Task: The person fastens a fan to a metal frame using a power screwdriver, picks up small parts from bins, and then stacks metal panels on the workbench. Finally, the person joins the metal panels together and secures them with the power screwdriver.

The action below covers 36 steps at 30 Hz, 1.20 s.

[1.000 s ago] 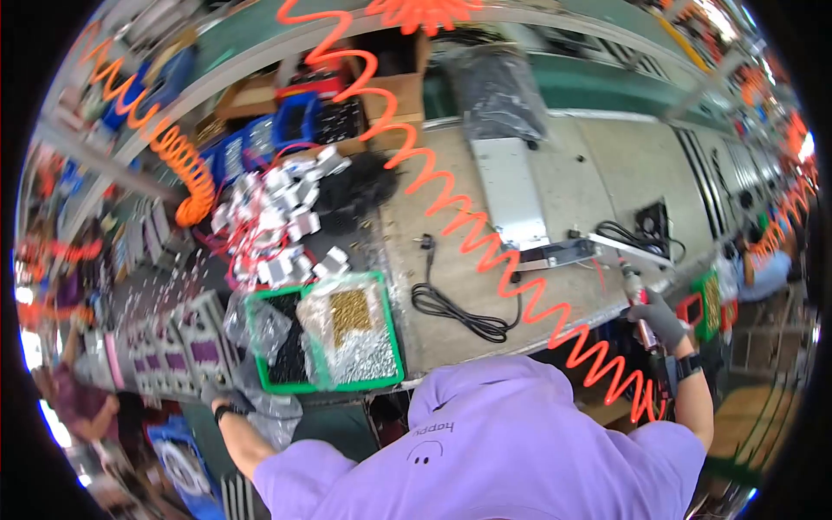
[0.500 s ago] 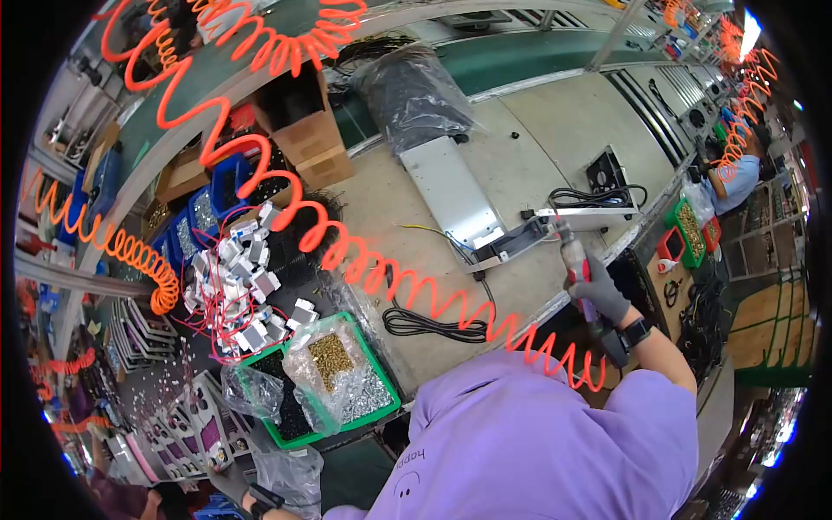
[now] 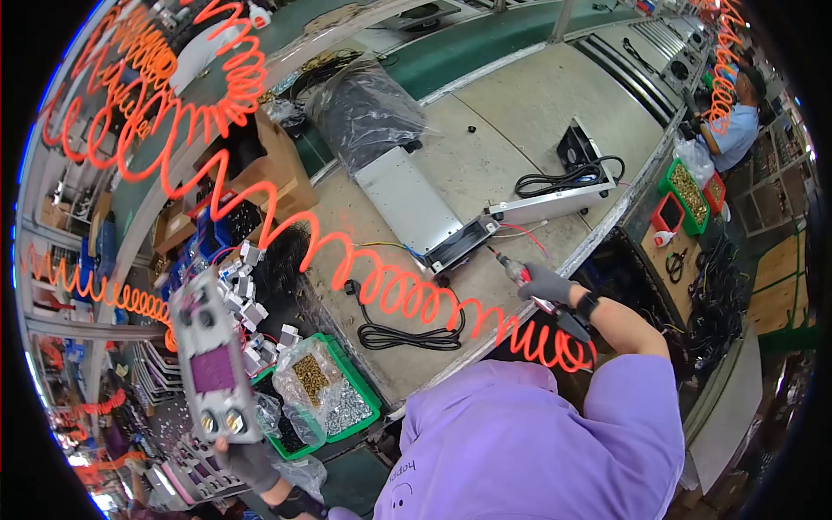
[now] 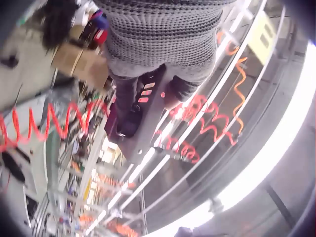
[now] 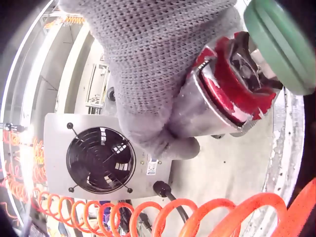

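Observation:
My gloved left hand (image 3: 251, 468) grips the lower end of a grey panel (image 3: 192, 347) with a purple rectangle and round fittings, lifted above the green tray. In the left wrist view the gloved fingers (image 4: 129, 94) curl over the panel's edge (image 4: 148, 128). My gloved right hand (image 3: 548, 284) holds a power screwdriver (image 3: 572, 326), its tip aimed at a metal casing (image 3: 412, 198) lying on the bench. Loose wires stick out near the casing's end. In the right wrist view the red and silver tool body (image 5: 197, 106) sits in the hand, near a black fan (image 5: 101, 160).
An orange coiled hose (image 3: 390, 286) crosses over the bench. A black power cord (image 3: 407, 336) lies near its front edge. The green tray (image 3: 368, 399) holds screws in bags. White connector parts (image 3: 247, 303) are piled left. Someone in blue (image 3: 737, 130) sits far right.
My left hand has lifted a panel from the row at the left up over the tray. My right hand, with the screwdriver, has come leftward in view, its tip lower. The head view has turned.

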{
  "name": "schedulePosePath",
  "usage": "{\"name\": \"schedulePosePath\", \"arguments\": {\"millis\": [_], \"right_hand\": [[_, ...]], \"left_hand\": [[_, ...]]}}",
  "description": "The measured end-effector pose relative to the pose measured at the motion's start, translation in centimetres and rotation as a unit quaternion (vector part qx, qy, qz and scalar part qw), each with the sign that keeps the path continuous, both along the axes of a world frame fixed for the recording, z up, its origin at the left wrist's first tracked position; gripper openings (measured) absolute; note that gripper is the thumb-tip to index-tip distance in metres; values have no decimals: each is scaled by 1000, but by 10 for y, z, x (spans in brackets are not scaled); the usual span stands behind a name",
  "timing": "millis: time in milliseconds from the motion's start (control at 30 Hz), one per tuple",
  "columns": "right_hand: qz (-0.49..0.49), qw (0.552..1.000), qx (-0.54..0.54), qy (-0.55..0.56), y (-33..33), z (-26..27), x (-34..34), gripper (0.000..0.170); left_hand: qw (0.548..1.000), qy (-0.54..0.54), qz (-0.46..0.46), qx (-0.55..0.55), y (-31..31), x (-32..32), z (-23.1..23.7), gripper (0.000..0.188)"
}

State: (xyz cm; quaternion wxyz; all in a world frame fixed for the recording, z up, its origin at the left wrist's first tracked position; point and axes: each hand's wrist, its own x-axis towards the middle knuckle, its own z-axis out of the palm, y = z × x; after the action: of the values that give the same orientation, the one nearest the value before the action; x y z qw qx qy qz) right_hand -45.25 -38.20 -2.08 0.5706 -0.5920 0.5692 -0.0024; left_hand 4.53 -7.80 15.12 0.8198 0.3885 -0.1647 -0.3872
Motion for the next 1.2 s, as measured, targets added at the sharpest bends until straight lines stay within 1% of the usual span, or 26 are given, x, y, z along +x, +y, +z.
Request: {"name": "schedulePosePath", "arguments": {"millis": [67, 133, 200, 267, 300, 333, 400, 467, 533, 567, 600, 633, 700, 733, 800, 833, 867, 933, 967, 1000, 1033, 1067, 1100, 1133, 1167, 1200], "right_hand": [[52, 994, -87, 27, -10, -24, 4, 48], [38, 996, -78, 23, -15, -17, 16, 49], [22, 997, -67, 21, -15, -11, 25, 50], [-9, 998, 3, -70, -15, -11, 27, 52], [20, 997, -6, -72, -14, -23, 27, 52], [18, 997, -4, -75, -11, -28, 28, 52], [47, 996, -23, -78, -2, -32, 35, 55], [55, 994, -6, -98, 2, -30, 45, 54], [64, 991, 14, -118, 10, -31, 58, 52], [103, 988, 25, -116, 12, -36, 66, 55], [141, 983, 35, -114, 11, -38, 73, 57], [137, 983, 35, -118, 10, -31, 77, 57], [231, 965, 46, -116, 13, -14, 81, 61], [235, 963, 48, -122, 12, -12, 79, 61], [241, 955, 127, -119, 9, -9, 69, 63], [242, 948, 167, -124, 3, 2, 57, 62], [245, 949, 136, -142, 6, -10, 48, 62], [214, 951, 156, -157, -5, 22, 22, 57], [218, 951, 157, -155, -11, 24, 16, 57], [200, 962, 103, -155, -18, 25, 12, 58], [183, 970, 49, -154, -24, 26, 8, 60], [189, 969, 48, -154, -31, 25, 6, 60], [163, 979, 30, -116, -38, 20, 5, 58], [133, 988, 10, -81, -44, 12, 5, 55], [129, 991, -30, -32, -42, -11, 6, 49], [128, 991, -33, -35, -37, -15, 2, 49]], "left_hand": [[999, -14, -30, 3, -56, -41, 2, 59], [997, 30, -64, -4, -101, -78, 3, 61], [997, 47, -65, 9, -146, -124, 15, 62], [996, 29, -86, 17, -175, -159, 18, 60], [996, -19, -88, 17, -188, -177, 20, 59], [995, -65, -75, -29, -195, -194, 18, 56], [989, -144, -22, 0, -208, -230, 28, 63], [967, -232, 104, -12, -224, -260, 23, 62], [942, -277, 190, 19, -233, -272, 15, 60], [924, -305, 227, 32, -236, -277, 13, 58], [924, -309, 224, 30, -235, -284, 13, 58], [921, -326, 213, 4, -232, -292, 12, 54], [899, -390, 192, -46, -225, -303, 9, 53], [900, -398, 178, -26, -220, -307, 7, 52], [863, -482, 143, 51, -215, -307, 13, 47], [860, -485, 148, 53, -218, -307, 14, 47], [861, -495, 96, 64, -225, -308, 15, 42], [858, -507, -8, 81, -251, -309, 14, 32], [853, -510, -59, 88, -266, -310, 13, 27], [833, -551, -29, 43, -286, -311, -2, 26], [848, -519, -42, 95, -301, -302, -28, 37], [861, -503, 25, 71, -316, -308, -49, 51], [862, -495, -44, 102, -327, -297, -80, 64], [742, -645, -35, 179, -331, -300, -81, 63], [773, -596, -89, 198, -335, -296, -104, 62], [799, -542, -145, 217, -339, -290, -136, 62]]}}
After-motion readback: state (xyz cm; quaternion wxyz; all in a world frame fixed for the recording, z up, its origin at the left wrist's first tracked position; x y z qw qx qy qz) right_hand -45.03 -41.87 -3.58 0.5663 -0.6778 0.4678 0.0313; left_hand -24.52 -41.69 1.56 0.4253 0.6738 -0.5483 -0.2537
